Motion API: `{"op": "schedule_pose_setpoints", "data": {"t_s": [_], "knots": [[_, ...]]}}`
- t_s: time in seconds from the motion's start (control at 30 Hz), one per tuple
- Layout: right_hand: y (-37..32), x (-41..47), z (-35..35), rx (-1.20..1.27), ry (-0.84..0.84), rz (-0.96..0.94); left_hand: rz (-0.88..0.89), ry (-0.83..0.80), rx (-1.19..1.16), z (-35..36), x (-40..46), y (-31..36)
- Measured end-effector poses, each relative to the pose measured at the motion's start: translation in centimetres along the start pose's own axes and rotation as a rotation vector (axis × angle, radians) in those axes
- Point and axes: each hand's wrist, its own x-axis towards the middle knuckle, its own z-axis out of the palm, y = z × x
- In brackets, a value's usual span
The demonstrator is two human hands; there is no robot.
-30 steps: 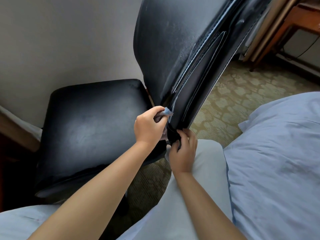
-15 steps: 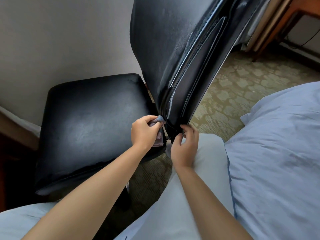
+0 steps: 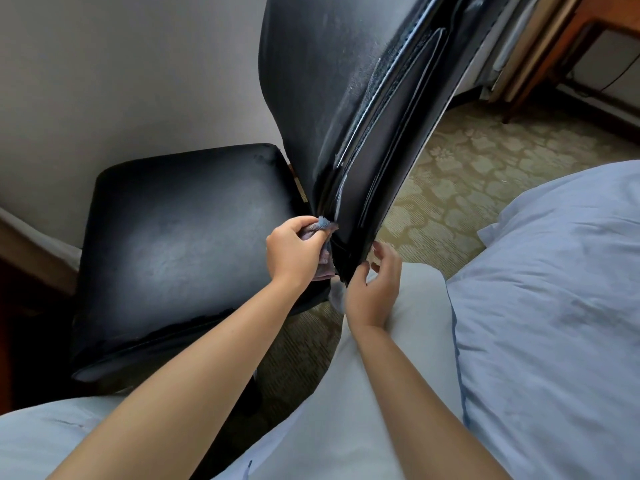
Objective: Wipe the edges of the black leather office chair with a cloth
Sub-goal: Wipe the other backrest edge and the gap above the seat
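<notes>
Both hands flank chair (image 3: 346, 98) edge; left (image 3: 294, 252) grips cloth (image 3: 323, 225).

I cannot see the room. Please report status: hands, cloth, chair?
Left hand grips cloth against backrest edge. Right hand open beside backrest bottom. Nothing blocks the edge.

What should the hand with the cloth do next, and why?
Probably slide the cloth upward along the backrest edge. The left hand pinches it at the very bottom of that edge, and pale dusty streaks show higher up. The right hand hangs open beside the backrest.
</notes>
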Motion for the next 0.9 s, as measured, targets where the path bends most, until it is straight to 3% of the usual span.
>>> {"op": "schedule_pose_setpoints", "data": {"t_s": [0.13,0.5,0.9], "knots": [[0.1,0.1,0.6,0.052,-0.048,0.14,-0.084,-0.04,0.049,0.9,-0.3,-1.2],[-0.1,-0.3,1.1,0.129,-0.063,0.259,-0.392,-0.104,-0.111,6.0,-0.6,-3.4],[-0.4,0.2,1.4,0.091,-0.113,0.245,-0.325,-0.238,0.032,5.5,0.9,-2.6]]}}
